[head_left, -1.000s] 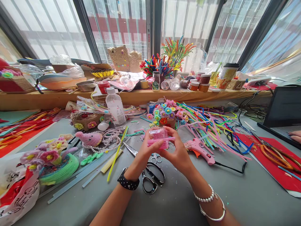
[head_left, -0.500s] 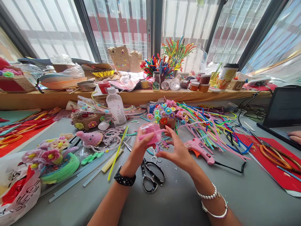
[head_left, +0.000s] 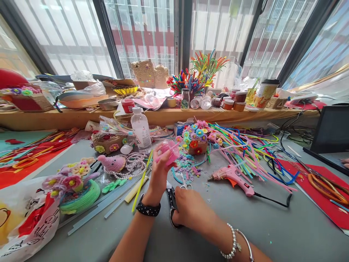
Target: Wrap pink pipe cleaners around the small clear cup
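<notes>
My left hand (head_left: pixel 159 174) is raised over the table, fingers closed around a shiny pink see-through object (head_left: pixel 168 153) whose kind I cannot make out. My right hand (head_left: pixel 192 207) is down on the table with its fingers curled over the handles of black scissors (head_left: pixel 171 198), hiding much of them. Just beyond it lie small silver scissors (head_left: pixel 185 182). Colourful clippings (head_left: pixel 188 165) are scattered behind both hands. To the right rests a pink glue gun (head_left: pixel 234 178).
Pipe cleaners (head_left: pixel 245 153) spread at the back right beside a flower basket (head_left: pixel 196 145). A water bottle (head_left: pixel 141 131) stands behind my left hand. Left are a yellow strip (head_left: pixel 141 182), glue sticks (head_left: pixel 89 218) and a green flower pot (head_left: pixel 81 198). A co-worker's hand (head_left: pixel 345 163) shows by a laptop (head_left: pixel 331 134).
My right hand has come down from beside the pink object onto the black scissors and closed on their handles. My left hand still holds the pink object. The view has shifted slightly.
</notes>
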Tool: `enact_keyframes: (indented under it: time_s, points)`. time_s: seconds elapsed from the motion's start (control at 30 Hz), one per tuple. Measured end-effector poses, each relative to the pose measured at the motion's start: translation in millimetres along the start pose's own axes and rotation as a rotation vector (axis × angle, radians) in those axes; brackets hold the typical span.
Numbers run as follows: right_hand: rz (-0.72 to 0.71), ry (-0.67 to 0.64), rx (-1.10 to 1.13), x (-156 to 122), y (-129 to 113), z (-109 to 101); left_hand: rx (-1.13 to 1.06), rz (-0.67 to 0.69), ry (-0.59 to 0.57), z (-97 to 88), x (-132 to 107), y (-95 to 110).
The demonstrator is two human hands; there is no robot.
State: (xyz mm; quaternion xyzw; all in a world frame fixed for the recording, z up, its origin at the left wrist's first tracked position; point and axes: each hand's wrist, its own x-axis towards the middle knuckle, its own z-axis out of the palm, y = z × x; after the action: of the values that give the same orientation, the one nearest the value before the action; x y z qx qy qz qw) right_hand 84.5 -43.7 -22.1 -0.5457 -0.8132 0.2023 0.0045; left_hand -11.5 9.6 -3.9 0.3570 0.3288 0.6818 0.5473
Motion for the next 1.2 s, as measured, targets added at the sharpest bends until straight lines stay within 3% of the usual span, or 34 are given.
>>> enact_keyframes:
  time_s: [0.07,0.13,0.17,0.33,0.47,0.6,0.73,0.9,1.03,1.2]
  points:
    - [-0.033,0.003,0.053,4.4,8.1,-0.1,-0.002,0.001,-0.003,0.4,-0.5,0.5]
    - [-0.036,0.004,0.269,6.8,23.1,-1.5,-0.012,0.012,-0.009,1.1,-1.0,1.3]
    - [-0.034,-0.030,0.422,6.7,31.6,-2.9,-0.021,0.021,-0.010,1.5,-1.2,1.7]
    - [-0.033,-0.140,0.666,-7.0,68.0,-14.3,-0.089,0.095,0.015,2.3,-2.2,4.3]
    - [-0.009,0.013,1.004,-20.0,88.8,-17.4,-0.109,0.135,0.013,2.2,-3.1,4.5]
    - [-0.062,0.241,1.002,-25.1,102.1,-15.8,-0.094,0.088,0.041,2.0,-2.9,2.3]
    - [-0.104,0.373,0.893,-27.5,103.4,-13.9,-0.062,0.056,0.055,2.4,-2.8,0.3]
    - [-0.178,0.423,0.673,-29.7,94.7,-8.4,-0.028,-0.018,0.091,4.2,-2.5,0.8]
    - [-0.208,0.406,0.620,-31.3,87.8,-3.8,-0.001,-0.049,0.116,5.1,-2.4,1.0]
    - [-0.215,0.461,0.585,-33.2,85.5,-1.4,0.075,-0.032,0.034,4.5,-2.9,-0.7]
